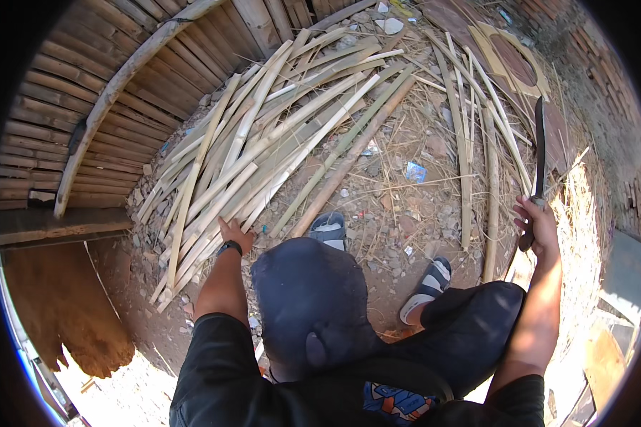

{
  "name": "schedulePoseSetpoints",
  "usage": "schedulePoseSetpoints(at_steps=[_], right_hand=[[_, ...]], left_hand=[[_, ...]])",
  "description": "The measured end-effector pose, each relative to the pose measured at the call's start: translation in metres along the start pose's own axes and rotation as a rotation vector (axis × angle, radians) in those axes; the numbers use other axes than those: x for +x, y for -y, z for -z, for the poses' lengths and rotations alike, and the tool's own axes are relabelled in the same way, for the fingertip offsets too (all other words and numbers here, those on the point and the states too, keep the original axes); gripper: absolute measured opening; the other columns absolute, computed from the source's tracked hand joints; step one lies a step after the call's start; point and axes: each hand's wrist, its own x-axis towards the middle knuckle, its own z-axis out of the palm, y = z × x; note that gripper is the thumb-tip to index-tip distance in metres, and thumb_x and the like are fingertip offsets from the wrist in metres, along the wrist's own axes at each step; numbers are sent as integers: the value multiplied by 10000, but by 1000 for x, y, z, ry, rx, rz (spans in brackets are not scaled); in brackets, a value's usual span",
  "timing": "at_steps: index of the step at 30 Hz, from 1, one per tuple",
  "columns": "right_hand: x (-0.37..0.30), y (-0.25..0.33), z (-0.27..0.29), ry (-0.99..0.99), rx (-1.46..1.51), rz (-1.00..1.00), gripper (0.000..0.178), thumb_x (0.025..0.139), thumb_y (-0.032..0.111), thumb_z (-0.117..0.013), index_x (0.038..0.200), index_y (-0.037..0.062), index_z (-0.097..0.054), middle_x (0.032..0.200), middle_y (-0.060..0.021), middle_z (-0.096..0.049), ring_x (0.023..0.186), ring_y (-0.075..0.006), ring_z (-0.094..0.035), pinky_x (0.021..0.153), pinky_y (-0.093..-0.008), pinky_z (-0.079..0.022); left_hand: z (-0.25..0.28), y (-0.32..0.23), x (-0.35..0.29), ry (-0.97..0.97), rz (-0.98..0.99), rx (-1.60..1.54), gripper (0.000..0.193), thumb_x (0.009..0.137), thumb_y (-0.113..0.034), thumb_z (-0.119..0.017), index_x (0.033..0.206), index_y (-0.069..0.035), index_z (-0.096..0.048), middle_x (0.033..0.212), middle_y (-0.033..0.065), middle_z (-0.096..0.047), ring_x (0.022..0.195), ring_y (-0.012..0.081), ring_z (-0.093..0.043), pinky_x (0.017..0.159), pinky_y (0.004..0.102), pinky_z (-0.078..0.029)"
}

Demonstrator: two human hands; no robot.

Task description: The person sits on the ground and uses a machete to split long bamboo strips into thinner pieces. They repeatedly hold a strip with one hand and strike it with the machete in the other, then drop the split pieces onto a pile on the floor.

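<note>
A large pile of split bamboo strips [263, 142] lies on the ground in front of me, fanning from near left to far. My left hand [236, 235] reaches to the near end of the pile. Its fingers are apart at the strips' edge, and none of the strips appears gripped. On the right, my right hand [539, 222] is closed round the handle of a machete [540, 149]. Its long dark blade points away from me, raised above the ground. A wooden pole [356, 153] lies along the pile's right side.
Stony ground with straw and litter, including a blue wrapper [415, 172], spreads between my sandalled feet and the pile. More loose strips [466, 135] lie at right. A bamboo slat wall [71, 121] borders the left, a brick wall [605, 64] the far right.
</note>
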Motion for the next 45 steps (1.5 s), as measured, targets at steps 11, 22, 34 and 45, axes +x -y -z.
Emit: schedulePoseSetpoints(at_steps=[11,22,34,45], right_hand=[[-4,2,-6,-23,-29,11,415,961,297,-738,1206,12,-563,1189,-129,-680,1091,-254,-671,910,-419,-540],[2,2,-9,-27,-29,-8,327,975,277,-730,1171,65,-576,1203,-93,-717,1063,-200,-691,843,-349,-577],[4,5,-18,-19,-51,-30,333,991,283,-704,1204,69,-564,1240,-79,-709,1096,-191,-676,852,-345,-569],[8,4,-20,6,-49,4,353,970,282,-736,1190,49,-589,1221,-100,-704,1070,-200,-678,846,-357,-575]], left_hand=[[5,-5,-25,-55,154,-5,807,937,-351,-696,1599,-135,-287,1680,162,-194,1512,358,-327,1191,486,-385],[-11,10,-14,103,184,25,631,960,-365,-632,1499,-92,-448,1604,141,-339,1466,361,-382,1163,486,-392],[-57,18,-19,-90,81,-48,692,949,-252,-620,1570,-91,-360,1673,179,-170,1541,384,-232,1181,493,-386],[-14,49,-22,-244,-59,-65,408,975,-292,-615,1318,-116,-483,1219,183,-685,1069,372,-693,892,533,-526]])
